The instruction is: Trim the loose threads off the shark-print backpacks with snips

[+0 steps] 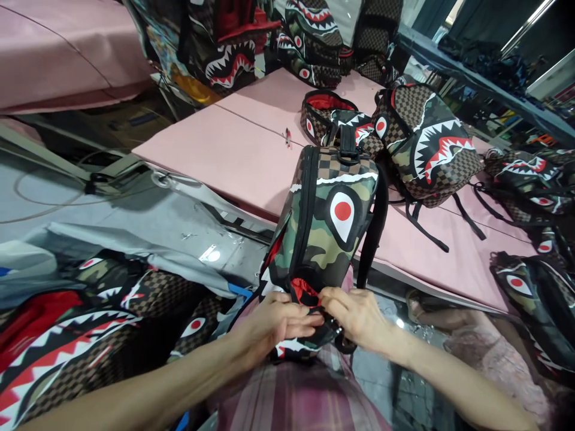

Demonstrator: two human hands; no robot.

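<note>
A camouflage and brown-checked backpack [330,239] with a red-and-white eye on its side leans against the table edge, close to my body. Red lining shows in an opening low on that side. My left hand [285,317] grips the fabric at the opening's near edge, fingers bent over it. At the right edge of the same opening, my right hand [354,311] pinches the fabric, its fingers closed. The lower end of the backpack is partly covered by both hands. A black strap hangs along its right side.
On the pink table [242,155] lie a small red object [288,137] and another shark-mouth backpack [431,143]; more bags stand behind and right. Several bags [67,353] are piled low at left. A person's arm and lace clothing [489,359] show at right, below the table.
</note>
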